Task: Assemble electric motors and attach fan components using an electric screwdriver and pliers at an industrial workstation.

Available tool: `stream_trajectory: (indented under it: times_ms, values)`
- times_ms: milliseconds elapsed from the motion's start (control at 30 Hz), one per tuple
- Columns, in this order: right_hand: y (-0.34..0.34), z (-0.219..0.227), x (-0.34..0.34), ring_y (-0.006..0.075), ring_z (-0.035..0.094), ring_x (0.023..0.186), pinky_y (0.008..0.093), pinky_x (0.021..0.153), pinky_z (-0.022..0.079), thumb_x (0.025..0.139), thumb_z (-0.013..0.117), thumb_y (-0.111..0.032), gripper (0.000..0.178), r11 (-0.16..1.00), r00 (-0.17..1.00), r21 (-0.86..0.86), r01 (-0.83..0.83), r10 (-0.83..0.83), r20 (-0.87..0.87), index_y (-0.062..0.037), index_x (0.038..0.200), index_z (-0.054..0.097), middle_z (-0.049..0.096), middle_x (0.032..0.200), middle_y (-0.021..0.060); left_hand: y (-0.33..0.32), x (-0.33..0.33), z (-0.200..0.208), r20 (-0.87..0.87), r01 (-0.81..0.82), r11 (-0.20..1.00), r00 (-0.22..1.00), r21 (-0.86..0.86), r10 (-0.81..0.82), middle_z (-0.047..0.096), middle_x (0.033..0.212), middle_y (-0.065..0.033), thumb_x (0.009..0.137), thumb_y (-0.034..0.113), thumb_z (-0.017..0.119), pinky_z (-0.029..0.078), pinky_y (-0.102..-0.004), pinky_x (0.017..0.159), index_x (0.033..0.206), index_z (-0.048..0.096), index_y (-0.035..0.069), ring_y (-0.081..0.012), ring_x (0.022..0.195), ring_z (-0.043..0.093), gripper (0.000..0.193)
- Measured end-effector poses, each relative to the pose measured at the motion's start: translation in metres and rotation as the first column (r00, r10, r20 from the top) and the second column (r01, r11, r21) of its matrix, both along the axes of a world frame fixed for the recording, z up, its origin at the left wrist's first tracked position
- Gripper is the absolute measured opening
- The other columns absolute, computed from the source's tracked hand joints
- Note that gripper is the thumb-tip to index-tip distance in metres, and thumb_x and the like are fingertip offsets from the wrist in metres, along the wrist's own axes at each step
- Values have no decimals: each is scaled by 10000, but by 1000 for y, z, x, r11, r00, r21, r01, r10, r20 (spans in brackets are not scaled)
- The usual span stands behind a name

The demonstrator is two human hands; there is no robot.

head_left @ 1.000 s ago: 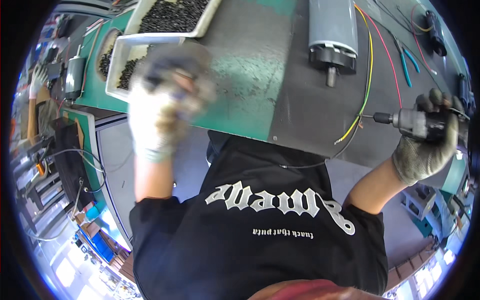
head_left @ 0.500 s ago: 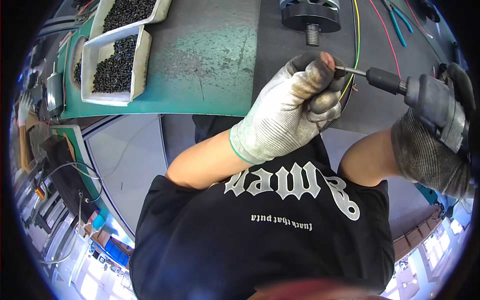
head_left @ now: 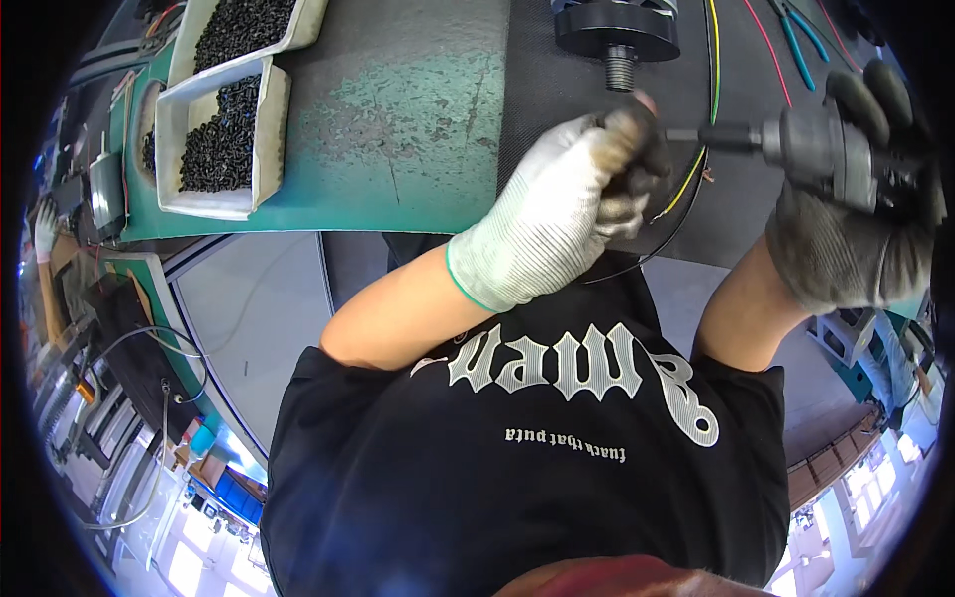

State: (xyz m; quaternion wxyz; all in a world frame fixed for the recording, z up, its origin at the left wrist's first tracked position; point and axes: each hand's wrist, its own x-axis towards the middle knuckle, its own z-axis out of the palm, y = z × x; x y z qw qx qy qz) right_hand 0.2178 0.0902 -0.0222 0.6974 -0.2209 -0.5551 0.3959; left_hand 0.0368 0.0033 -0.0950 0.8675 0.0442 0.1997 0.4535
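Your power screwdriver [head_left: 821, 139], dark grey and black with a black collar, lies level at two o'clock in the view, its slim metal bit [head_left: 684, 134] pointing to nine o'clock. The grip of your right hand [head_left: 846, 239], in a dark grey glove, is wrapped about the driver's body. Your left hand [head_left: 567, 199], in a white glove dirtied dark at the fingers, meets the tip of the bit between one and two o'clock; its grip is narrow, but whether it pinches a small part cannot be told. Just beyond it, at one o'clock, a motor [head_left: 629, 32] with a black end cap presents its threaded shaft [head_left: 620, 75] toward you. The worktop [head_left: 418, 90] is green and scuffed in its middle, with a dark mat [head_left: 542, 99] covering the section before you. At ten o'clock a white bin [head_left: 271, 139] holds small black parts [head_left: 219, 149], and a second bin [head_left: 314, 22] with similar contents adjoins it toward eleven. Pliers [head_left: 796, 50] with blue handles lie just short of two o'clock, near a red wire [head_left: 767, 50] and a yellow-green wire [head_left: 714, 60]. Out at nine o'clock, another person's gloved hand [head_left: 47, 229] is visible beside a silver cylinder [head_left: 106, 194]. The upper edge cuts off the motor and second bin; your left fingertips are blurred, and the driver's rear end fades into the dark rim at three o'clock.
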Motion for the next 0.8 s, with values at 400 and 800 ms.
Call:
stream_trajectory:
  times_ms: [400,800]
  values:
    - [24,-17,-9,333,644,923,431,857,550,949,399,-156,337,994,965,-98,-47,20,-262,124,1018,572,630,1002,258,25,-6,3,-210,-144,990,967,7,142,584,859,-60,990,147,500,354,-190,540,1062,576,-15,-32,589,409,192]
    - [0,-1,-70,202,604,885,314,725,511,869,608,-189,209,971,975,-95,220,-221,0,-23,996,625,636,940,109,32,-13,7,-593,-22,991,800,131,96,579,786,-34,968,166,547,324,-190,490,1022,573,-19,-29,530,377,195]
